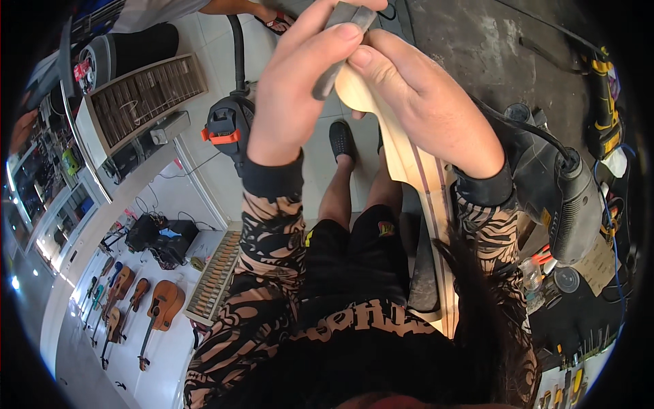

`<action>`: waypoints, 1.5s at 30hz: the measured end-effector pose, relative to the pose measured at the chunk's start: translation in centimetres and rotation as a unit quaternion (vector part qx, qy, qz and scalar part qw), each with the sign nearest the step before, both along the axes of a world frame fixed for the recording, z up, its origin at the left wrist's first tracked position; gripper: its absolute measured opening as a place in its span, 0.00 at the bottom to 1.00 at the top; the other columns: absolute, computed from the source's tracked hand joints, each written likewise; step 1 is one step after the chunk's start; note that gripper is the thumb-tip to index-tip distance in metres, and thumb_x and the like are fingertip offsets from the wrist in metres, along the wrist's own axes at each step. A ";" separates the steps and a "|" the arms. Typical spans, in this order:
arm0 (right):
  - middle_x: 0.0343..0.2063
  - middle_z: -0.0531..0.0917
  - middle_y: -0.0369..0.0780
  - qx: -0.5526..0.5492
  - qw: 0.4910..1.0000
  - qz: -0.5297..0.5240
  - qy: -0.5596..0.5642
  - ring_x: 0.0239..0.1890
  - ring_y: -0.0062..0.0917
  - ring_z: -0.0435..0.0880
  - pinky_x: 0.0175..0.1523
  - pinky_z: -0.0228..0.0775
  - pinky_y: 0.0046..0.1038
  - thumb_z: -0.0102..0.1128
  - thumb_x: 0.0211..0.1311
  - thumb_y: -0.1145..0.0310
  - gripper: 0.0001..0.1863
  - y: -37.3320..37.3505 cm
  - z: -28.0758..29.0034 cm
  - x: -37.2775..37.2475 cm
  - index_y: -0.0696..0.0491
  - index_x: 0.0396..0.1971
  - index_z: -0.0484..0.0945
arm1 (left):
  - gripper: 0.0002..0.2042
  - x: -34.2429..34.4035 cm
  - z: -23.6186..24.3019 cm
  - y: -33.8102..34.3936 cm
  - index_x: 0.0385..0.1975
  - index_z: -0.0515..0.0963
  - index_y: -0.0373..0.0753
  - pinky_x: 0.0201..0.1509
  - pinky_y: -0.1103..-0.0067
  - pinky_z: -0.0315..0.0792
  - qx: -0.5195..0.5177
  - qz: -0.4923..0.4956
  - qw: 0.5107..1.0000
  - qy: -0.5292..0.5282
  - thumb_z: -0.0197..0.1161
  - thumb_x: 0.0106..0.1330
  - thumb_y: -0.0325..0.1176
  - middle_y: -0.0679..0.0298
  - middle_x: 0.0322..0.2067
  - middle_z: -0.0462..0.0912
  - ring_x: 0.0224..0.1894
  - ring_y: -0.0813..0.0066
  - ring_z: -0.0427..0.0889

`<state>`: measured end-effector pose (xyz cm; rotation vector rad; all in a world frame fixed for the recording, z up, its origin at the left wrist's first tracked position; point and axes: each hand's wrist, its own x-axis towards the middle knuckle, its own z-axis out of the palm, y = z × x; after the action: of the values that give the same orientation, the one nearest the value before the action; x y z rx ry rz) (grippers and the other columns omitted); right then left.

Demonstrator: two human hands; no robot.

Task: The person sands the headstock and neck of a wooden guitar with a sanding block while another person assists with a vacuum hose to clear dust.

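Observation:
A pale wooden guitar neck (402, 160) with dark lengthwise stripes runs from my hands down past my right side toward my body. My right hand (436, 102) is closed around its far, curved end, thumb on top. My left hand (289, 82) grips a dark grey block (351, 15), which looks like a sanding block, against that end. My left thumb lies on the block, and my right thumb tip is close beside it. The fingers beneath are partly hidden.
At right, a dark workbench (470, 48) carries a corded grey power tool (575, 204), a yellow-black drill (603, 109) and a glass jar (565, 279). A black-orange machine (225, 129) stands left of my hands. Guitars (165, 303) hang lower left. Another person's foot (278, 24) shows at the top.

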<state>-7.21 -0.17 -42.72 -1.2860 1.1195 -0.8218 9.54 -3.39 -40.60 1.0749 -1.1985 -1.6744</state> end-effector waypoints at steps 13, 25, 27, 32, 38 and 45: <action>0.37 0.78 0.48 0.001 1.000 -0.013 -0.006 0.40 0.40 0.80 0.51 0.75 0.37 0.52 0.90 0.57 0.18 0.5 -0.4 -0.2 0.59 0.47 0.76 | 0.23 1.6 -2.8 2.0 0.73 0.69 0.34 0.63 0.74 0.75 -0.261 0.007 0.953 -0.155 0.51 0.84 0.39 0.52 0.56 0.81 0.55 0.65 0.82; 0.41 0.74 0.34 0.071 0.996 0.044 -0.028 0.46 0.17 0.71 0.54 0.64 0.23 0.47 0.80 0.64 0.12 0.0 1.1 -1.9 0.56 0.48 0.74 | 0.25 -4.7 -2.8 8.2 0.75 0.67 0.35 0.66 0.71 0.72 -0.047 0.327 0.941 0.071 0.51 0.85 0.42 0.55 0.60 0.78 0.59 0.66 0.78; 0.40 0.73 0.36 0.085 0.994 0.037 -0.050 0.45 0.20 0.72 0.54 0.66 0.26 0.46 0.81 0.64 0.12 0.1 0.7 -2.1 0.58 0.46 0.74 | 0.24 -1.9 -3.6 6.6 0.73 0.69 0.32 0.66 0.71 0.73 -0.202 0.218 0.951 -0.086 0.52 0.85 0.40 0.53 0.60 0.80 0.59 0.64 0.80; 0.40 0.76 0.37 0.141 0.984 -0.046 -0.101 0.45 0.22 0.75 0.54 0.69 0.27 0.47 0.81 0.66 0.13 0.4 2.7 0.9 0.60 0.47 0.77 | 0.22 1.5 -1.7 -0.3 0.72 0.73 0.31 0.58 0.78 0.72 -0.224 -0.032 0.972 -0.067 0.53 0.87 0.38 0.59 0.56 0.80 0.53 0.75 0.79; 0.43 0.82 0.40 0.179 0.981 -0.008 -0.067 0.46 0.24 0.81 0.54 0.73 0.28 0.49 0.77 0.61 0.18 0.5 1.6 0.0 0.59 0.53 0.79 | 0.20 3.1 -3.0 -1.4 0.73 0.73 0.35 0.45 0.86 0.65 0.056 0.006 0.978 0.202 0.53 0.89 0.39 0.72 0.40 0.74 0.40 0.85 0.70; 0.45 0.82 0.44 0.155 0.982 0.007 -0.107 0.55 0.33 0.85 0.70 0.77 0.38 0.45 0.71 0.62 0.21 0.3 1.3 -0.4 0.62 0.52 0.77 | 0.34 5.6 -7.2 8.9 0.84 0.62 0.31 0.85 0.69 0.60 -0.163 0.035 0.986 -0.008 0.58 0.82 0.40 0.54 0.79 0.70 0.83 0.62 0.66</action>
<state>-7.63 0.13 -41.43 -0.9225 1.0179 -0.7242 15.18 5.47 -47.80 0.9165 -1.3723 -1.3586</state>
